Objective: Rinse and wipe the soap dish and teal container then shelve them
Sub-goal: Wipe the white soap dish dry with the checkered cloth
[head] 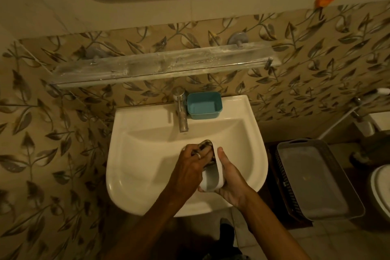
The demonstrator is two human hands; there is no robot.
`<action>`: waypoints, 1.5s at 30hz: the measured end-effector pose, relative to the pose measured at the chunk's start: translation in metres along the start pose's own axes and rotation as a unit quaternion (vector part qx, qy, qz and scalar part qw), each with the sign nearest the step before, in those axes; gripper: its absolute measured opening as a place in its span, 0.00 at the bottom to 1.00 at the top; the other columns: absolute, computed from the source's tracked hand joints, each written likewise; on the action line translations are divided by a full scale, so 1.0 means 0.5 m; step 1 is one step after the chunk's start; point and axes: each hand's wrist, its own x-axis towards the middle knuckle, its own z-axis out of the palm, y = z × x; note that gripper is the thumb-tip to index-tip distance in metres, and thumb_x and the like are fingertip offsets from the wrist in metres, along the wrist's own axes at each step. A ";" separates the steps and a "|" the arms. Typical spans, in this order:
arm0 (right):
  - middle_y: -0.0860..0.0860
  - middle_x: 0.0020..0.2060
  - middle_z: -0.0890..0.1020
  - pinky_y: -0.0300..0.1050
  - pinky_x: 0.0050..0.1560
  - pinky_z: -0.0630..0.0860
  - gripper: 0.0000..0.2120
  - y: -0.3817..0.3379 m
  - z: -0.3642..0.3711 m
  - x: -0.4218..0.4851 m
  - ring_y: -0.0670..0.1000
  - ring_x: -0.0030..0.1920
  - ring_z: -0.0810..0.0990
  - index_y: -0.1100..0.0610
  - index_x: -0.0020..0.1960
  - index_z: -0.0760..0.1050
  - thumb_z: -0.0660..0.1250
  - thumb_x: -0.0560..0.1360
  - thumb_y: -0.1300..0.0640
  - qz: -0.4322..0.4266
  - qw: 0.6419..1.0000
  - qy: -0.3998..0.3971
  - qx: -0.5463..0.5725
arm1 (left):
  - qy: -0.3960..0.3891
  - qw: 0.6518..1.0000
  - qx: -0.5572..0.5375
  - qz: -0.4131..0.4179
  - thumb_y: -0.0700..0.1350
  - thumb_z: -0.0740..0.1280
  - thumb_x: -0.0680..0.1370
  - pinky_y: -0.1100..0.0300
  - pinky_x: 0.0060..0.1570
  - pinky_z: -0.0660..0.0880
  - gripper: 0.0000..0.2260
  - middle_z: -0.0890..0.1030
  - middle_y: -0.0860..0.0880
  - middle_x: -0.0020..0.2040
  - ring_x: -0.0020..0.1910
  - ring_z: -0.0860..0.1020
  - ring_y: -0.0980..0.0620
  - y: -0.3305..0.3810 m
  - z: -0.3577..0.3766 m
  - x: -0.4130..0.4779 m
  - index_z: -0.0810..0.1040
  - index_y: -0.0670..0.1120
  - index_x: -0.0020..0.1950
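Over the sink (130,154), my right hand (230,177) cups the soap dish (213,177) while my left hand (190,164) presses a gripped cloth (205,145) inside it; pushing hard could knock it loose; the teal container (203,105) sits beside the tap (182,112).

The soap dish (213,177), a white oval shell with a grey inner face, is held tilted on edge by the right hand (231,179) over the sink (242,112) front, with the left hand (190,164) gripping a cloth (205,146) inside it, while the teal container (204,105), rectangular, open-topped and upright, stands on the sink's back rim.
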 end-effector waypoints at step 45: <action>0.57 0.47 0.86 0.51 0.48 0.81 0.17 -0.099 -0.031 -0.013 0.57 0.49 0.85 0.52 0.53 0.79 0.58 0.79 0.42 -0.091 0.988 0.044 -0.115 | -0.164 0.977 -0.132 0.025 0.33 0.64 0.73 0.62 0.61 0.65 0.16 0.78 0.43 0.59 0.59 0.73 0.45 0.042 -0.014 0.035 0.78 0.43 0.60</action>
